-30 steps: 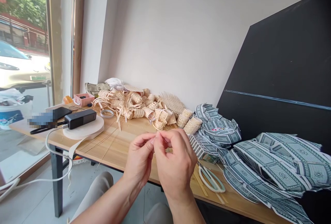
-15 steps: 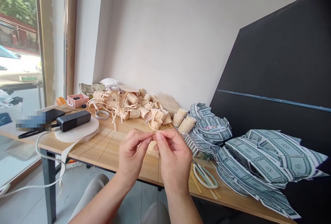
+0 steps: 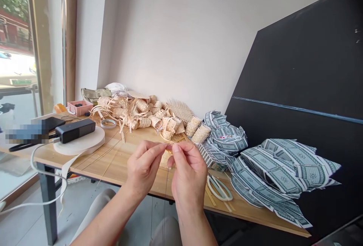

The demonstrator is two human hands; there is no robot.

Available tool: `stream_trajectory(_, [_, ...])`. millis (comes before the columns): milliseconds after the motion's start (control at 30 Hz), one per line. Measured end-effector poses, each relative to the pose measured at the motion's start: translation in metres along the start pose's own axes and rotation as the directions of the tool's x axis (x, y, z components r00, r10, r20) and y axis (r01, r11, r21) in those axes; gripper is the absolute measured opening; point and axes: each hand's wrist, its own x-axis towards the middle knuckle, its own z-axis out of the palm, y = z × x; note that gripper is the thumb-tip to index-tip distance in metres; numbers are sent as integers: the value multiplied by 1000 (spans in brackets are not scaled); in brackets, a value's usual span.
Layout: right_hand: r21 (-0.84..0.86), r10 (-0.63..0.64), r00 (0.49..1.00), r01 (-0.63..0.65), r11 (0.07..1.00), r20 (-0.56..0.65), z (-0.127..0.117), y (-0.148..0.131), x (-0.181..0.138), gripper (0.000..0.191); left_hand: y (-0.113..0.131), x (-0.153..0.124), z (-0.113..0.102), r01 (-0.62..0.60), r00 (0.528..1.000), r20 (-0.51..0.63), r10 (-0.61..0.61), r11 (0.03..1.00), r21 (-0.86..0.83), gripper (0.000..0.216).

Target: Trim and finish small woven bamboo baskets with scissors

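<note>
Above the table's front edge, my left hand (image 3: 144, 168) and my right hand (image 3: 189, 174) meet fingertip to fingertip. Both are closed in a pinch around a thin strand (image 3: 165, 196), whose lower part hangs down between my wrists toward my knees. Its material is too fine to make out, and the pinched part is hidden by my fingers. Just behind the fingertips a small woven cylinder (image 3: 165, 159) stands partly covered on the table. To the right of my right hand lie white-handled scissors (image 3: 219, 188).
Woven strip pieces (image 3: 136, 111) are heaped along the back of the wooden table (image 3: 110, 174). Folded patterned-card shapes (image 3: 272, 170) fill the right side. On the left, a black power bank (image 3: 76, 130) rests on a white strip roll (image 3: 98, 142), beside a tape ring (image 3: 108, 123).
The view has shifted slightly, so the table things appear further left. My left fingers have curled a little, and the hanging strand shows more clearly. Both hands stay together.
</note>
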Motion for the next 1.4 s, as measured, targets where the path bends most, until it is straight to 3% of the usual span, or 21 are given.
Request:
stream_trajectory(233, [-15, 21, 999, -22, 1000, -37, 4, 5, -2, 19, -5, -1, 0, -67, 998, -15, 68, 996, 65, 21])
stream_trajectory(967, [4, 16, 1000, -16, 1000, -13, 2, 5, 0, 19, -6, -3, 1, -65, 998, 19, 63, 996, 67, 16])
stream_trajectory(1400, [134, 48, 998, -52, 990, 37, -2, 9, -1, 14, -6, -4, 1, -147, 989, 34, 144, 983, 114, 20])
